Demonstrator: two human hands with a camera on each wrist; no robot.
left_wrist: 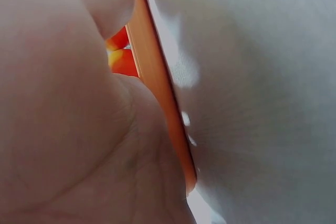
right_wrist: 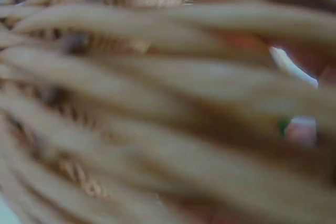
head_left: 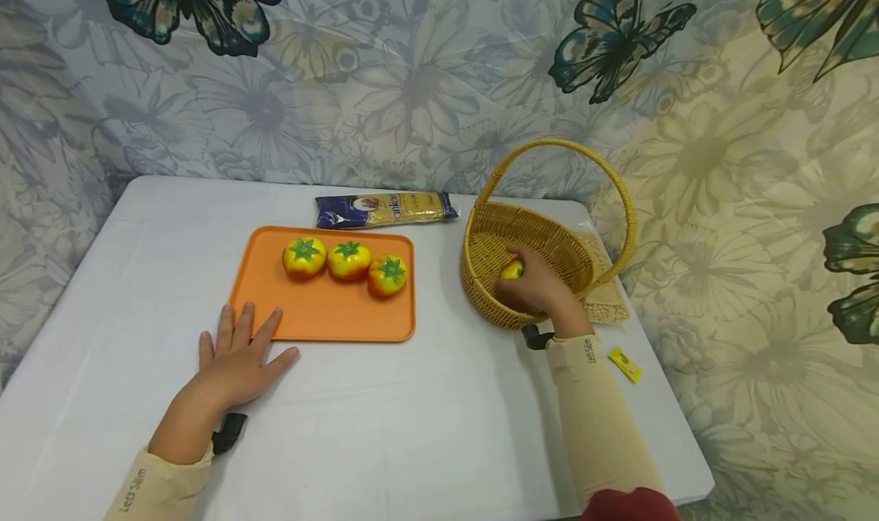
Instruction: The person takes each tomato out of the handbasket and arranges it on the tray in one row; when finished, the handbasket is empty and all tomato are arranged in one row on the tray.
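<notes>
Inside the wicker basket (head_left: 478,296), my right hand (head_left: 539,286) grips a yellow tomato (head_left: 512,270), most of it hidden by the fingers. Blurred basket weave (right_wrist: 157,87) fills most of the right wrist view. My left hand (head_left: 236,370) has its fingers straight and spread, with the fingertips over the near left corner of an orange tray (head_left: 323,319). Three yellow-red tomatoes with green star-shaped tops lie on the tray: a left one (head_left: 304,258), a middle one (head_left: 349,261) and a right one (head_left: 387,275). In the left wrist view the tray's edge (left_wrist: 157,77) runs beside the palm.
A blue-and-gold pasta packet (head_left: 387,209) lies behind the tray. Right of the basket is a clear bag of pale pieces (head_left: 607,307), partly behind its tall handle (head_left: 628,208). A small yellow packet (head_left: 625,365) sits near the right edge of the white table (head_left: 412,429).
</notes>
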